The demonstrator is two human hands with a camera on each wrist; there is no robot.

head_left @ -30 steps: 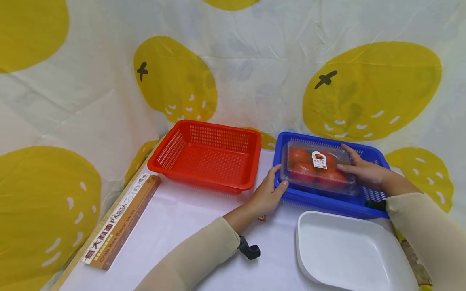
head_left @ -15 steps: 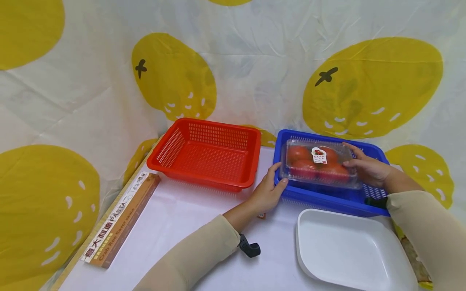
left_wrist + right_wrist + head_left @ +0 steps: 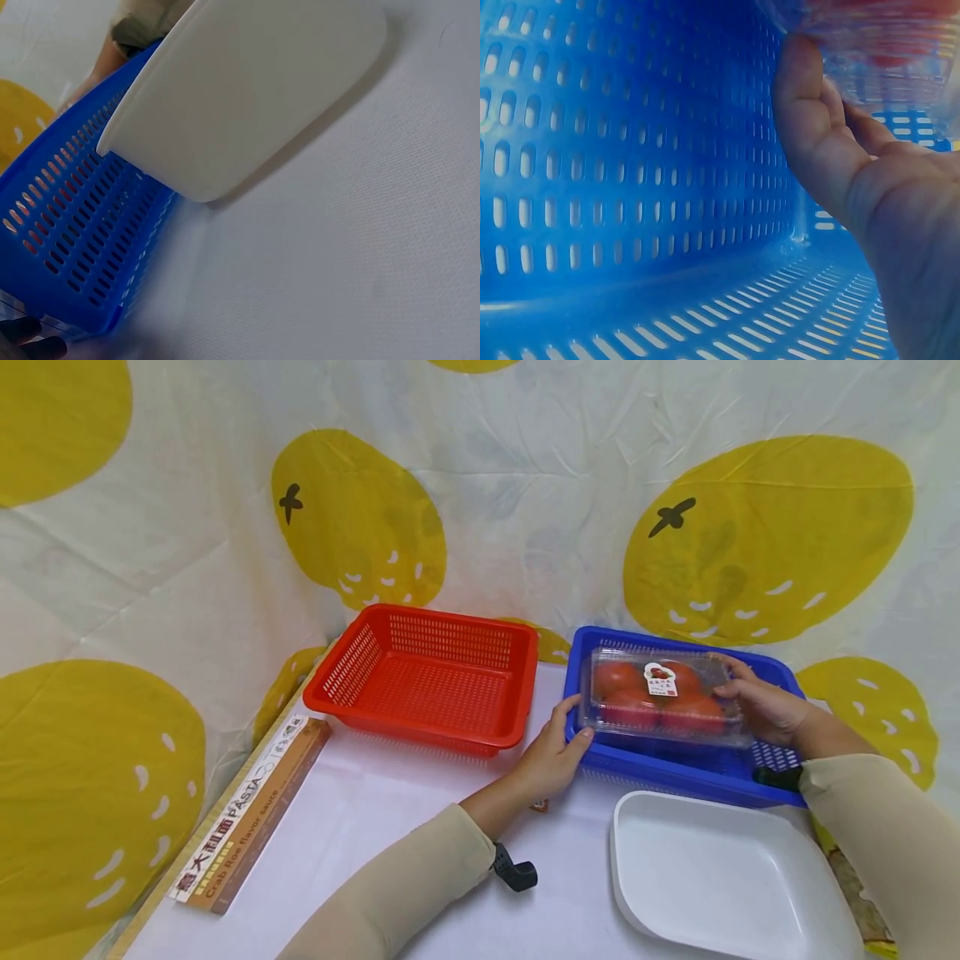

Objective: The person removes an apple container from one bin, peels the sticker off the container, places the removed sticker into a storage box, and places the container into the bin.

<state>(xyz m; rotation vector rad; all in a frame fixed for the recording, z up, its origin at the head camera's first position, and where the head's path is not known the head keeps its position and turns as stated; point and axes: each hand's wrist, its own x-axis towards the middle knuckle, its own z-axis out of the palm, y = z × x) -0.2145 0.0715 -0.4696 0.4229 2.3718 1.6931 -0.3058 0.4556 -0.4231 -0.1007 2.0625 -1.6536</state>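
Observation:
A clear plastic box of tomatoes (image 3: 626,733) with a white label lies tilted in the blue basket (image 3: 682,781), its left end by the basket's left rim. My right hand (image 3: 767,706) grips the box's right end, thumb on the near side. The right wrist view shows that hand (image 3: 855,142) inside the basket, with the box raised over the slotted floor. My left hand (image 3: 551,760) holds the basket's left side near the front corner, thumb and fingers spread about it. Only dark fingertips (image 3: 45,346) of it show in the left wrist view.
A red basket (image 3: 420,739) stands to the left. A long pasta box (image 3: 251,818) lies along the table's left edge. In front of the blue basket is a white tub (image 3: 712,877). A curtain with yellow fruit print (image 3: 525,510) hangs behind.
The right hand has moved from the top of the tomato box to its right end. That end has risen, and the box has shifted slightly right. The left hand stays put.

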